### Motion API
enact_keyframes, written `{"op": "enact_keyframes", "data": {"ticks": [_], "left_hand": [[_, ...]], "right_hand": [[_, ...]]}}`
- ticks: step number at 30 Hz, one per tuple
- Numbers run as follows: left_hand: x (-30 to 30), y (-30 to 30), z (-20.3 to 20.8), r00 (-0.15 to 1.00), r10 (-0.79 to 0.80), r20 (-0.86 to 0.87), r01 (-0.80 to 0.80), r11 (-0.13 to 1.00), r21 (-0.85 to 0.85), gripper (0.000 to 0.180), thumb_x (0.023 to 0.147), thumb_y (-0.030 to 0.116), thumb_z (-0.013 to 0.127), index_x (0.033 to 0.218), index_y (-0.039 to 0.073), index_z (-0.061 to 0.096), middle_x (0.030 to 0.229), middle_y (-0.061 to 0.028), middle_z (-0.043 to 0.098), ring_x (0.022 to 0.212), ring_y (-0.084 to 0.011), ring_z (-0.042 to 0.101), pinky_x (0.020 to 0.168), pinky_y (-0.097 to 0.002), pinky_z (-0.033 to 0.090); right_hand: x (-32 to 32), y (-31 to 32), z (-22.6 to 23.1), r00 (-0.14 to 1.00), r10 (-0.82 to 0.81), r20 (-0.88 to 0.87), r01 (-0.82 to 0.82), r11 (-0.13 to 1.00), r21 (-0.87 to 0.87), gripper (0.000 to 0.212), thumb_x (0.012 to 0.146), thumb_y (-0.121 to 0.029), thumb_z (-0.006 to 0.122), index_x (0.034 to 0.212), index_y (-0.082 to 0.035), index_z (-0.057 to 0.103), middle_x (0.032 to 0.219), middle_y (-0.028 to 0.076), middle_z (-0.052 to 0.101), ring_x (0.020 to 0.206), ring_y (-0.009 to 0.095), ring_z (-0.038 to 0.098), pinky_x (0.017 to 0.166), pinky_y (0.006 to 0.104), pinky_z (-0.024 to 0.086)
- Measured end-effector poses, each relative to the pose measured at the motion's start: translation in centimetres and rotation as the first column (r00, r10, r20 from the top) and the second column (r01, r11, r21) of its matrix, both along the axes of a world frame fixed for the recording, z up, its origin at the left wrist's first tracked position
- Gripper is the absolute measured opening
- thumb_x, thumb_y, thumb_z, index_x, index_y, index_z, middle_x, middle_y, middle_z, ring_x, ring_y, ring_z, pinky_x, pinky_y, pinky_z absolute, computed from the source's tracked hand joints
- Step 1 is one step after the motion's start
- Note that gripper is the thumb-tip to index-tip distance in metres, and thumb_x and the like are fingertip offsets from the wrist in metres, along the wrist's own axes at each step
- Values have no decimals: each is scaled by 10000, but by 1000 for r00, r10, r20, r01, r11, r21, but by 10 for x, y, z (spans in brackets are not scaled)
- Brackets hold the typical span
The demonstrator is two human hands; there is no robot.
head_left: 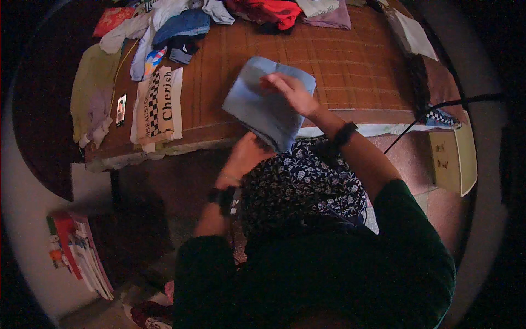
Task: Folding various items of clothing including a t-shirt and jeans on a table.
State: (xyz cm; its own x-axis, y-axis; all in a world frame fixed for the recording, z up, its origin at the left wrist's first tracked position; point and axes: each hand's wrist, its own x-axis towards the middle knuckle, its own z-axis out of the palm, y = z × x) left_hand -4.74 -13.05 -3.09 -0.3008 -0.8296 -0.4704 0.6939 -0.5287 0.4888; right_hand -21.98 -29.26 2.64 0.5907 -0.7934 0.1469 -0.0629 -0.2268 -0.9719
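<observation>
A folded light blue cloth (263,104) hangs over the near edge of a bed covered with a brown woven mat (350,66). My right hand (290,92) lies flat on top of the cloth, fingers spread. My left hand (246,156) grips the cloth's lower edge from underneath, just below the bed's edge. Both wrists wear dark bands.
A heap of mixed clothes (186,24) lies along the far side of the bed. A folded white garment with black checks and lettering (159,104) and a phone (121,108) lie at the left. A black cable (438,107) crosses at right. Books (79,252) stand on the floor at lower left.
</observation>
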Motion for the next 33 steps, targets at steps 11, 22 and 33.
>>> {"op": "enact_keyframes", "data": {"ticks": [11, 22, 33], "left_hand": [[-48, -98, 90, -52, 626, 778, 578, 655, -487, 396, 955, 372, 516, 1181, 62, 614, 1185, -149, 630, 1132, -323, 575, 958, -493, 435], [10, -137, 26, -522, 581, 625, 641, 750, -161, 593, 937, 484, 478, 1428, 155, 429, 1525, -93, 337, 1405, -320, 299, 1115, -570, 233], [16, -135, 27, -560, 537, 631, 623, 775, -107, 593, 958, 485, 436, 1460, 174, 370, 1552, -95, 280, 1431, -327, 238, 1106, -575, 243]], "right_hand": [[-53, 20, -25, 785, -417, -457, -160, 577, -801, 419, 969, -305, 493, 1326, -87, 511, 1413, 115, 475, 1388, 294, 332, 1155, 444, 238], [-40, 19, -44, 693, -492, -527, -118, 644, -756, 580, 945, -509, 448, 1411, -163, 447, 1505, 125, 352, 1422, 406, 208, 1158, 534, 146], [-11, 83, -18, 719, -352, -599, -321, 597, -736, 619, 904, -506, 504, 1400, -140, 454, 1520, 143, 315, 1429, 349, 216, 1160, 537, 120]]}}
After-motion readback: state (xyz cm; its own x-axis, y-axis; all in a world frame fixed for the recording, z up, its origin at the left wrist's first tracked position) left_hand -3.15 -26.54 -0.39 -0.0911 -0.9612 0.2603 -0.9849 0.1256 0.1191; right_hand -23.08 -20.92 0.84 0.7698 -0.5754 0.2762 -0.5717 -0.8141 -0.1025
